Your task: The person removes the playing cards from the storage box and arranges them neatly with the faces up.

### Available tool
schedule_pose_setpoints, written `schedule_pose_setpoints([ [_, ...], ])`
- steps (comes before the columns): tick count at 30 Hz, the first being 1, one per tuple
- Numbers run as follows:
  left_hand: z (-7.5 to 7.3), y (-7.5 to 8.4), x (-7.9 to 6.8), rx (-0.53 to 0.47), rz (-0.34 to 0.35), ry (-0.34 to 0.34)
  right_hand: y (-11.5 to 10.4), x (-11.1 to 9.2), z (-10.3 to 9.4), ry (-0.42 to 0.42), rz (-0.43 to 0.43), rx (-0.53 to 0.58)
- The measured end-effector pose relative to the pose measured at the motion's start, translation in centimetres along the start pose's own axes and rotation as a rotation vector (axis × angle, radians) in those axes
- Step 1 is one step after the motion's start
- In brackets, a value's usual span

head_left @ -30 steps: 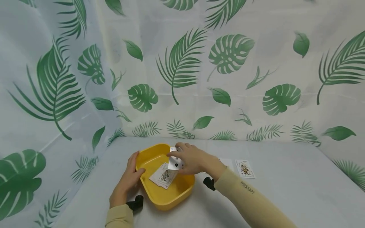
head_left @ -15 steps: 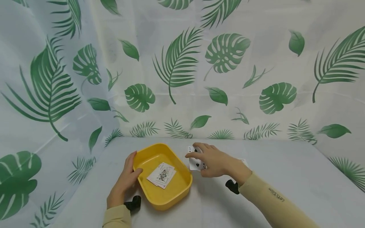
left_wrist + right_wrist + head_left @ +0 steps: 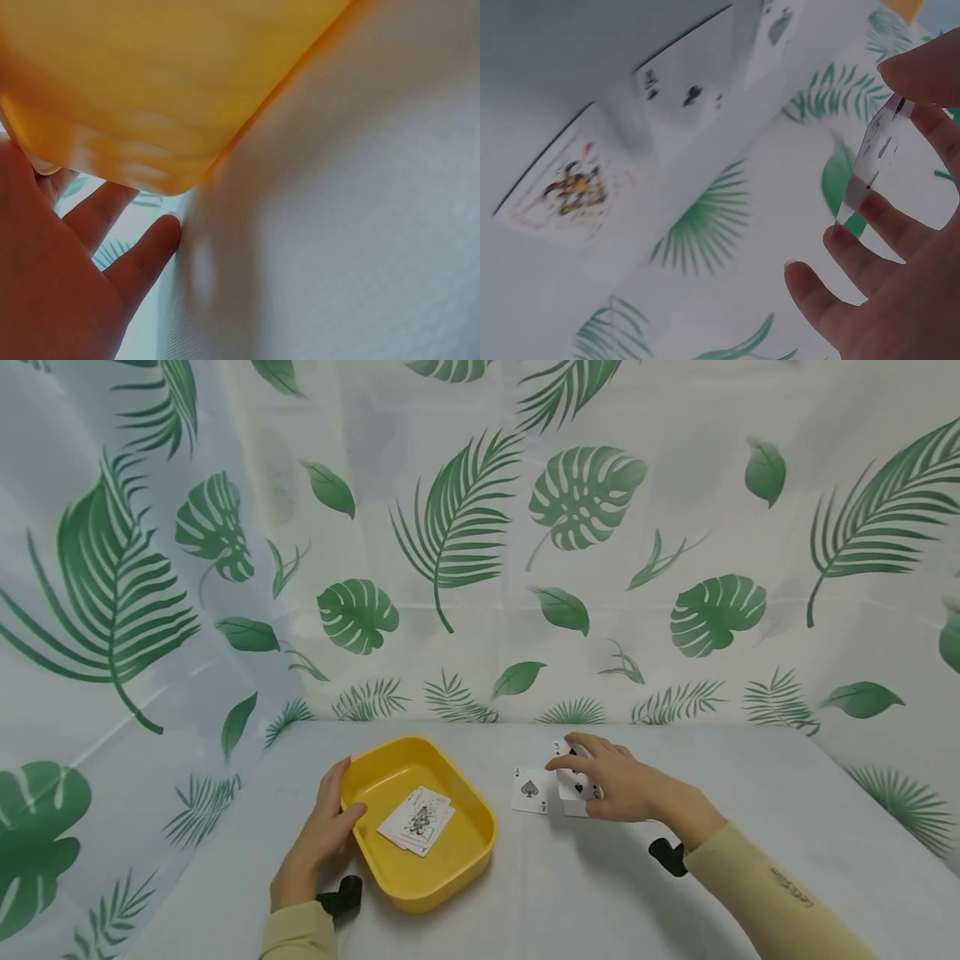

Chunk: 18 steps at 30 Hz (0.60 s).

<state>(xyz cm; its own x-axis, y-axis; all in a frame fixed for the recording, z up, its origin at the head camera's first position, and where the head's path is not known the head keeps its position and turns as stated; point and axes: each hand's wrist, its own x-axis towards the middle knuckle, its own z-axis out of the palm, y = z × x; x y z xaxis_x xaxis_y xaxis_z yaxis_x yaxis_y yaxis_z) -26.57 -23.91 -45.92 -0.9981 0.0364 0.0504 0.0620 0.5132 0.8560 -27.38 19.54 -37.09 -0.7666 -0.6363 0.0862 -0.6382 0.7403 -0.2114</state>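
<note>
At the left of the yellow tray (image 3: 423, 900) we clasp its rim with our left hand (image 3: 322, 833), thumb over the edge; a pile of cards (image 3: 392, 829) lies inside, topped by a joker (image 3: 423, 815). With our right hand (image 3: 628, 782) we pinch a spade card (image 3: 569, 787) above the white table (image 3: 555, 902), near an ace of spades (image 3: 529, 790), a club card (image 3: 694, 91) and a coloured joker (image 3: 574, 181)

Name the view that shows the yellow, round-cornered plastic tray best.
Head view: it shows nearly all of the yellow, round-cornered plastic tray, inside and rim. The left wrist view catches only part of its outside, by the left hand; the right wrist view, just a yellow patch at the top edge, likely the tray.
</note>
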Motion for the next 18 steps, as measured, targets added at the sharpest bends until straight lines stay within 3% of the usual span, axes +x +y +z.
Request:
schedule_pose_setpoints([
  [18,0.0,0.3,-0.3,0.002,-0.008,0.002,6.0,-4.7,0.6,0.006,0.13,0.003],
])
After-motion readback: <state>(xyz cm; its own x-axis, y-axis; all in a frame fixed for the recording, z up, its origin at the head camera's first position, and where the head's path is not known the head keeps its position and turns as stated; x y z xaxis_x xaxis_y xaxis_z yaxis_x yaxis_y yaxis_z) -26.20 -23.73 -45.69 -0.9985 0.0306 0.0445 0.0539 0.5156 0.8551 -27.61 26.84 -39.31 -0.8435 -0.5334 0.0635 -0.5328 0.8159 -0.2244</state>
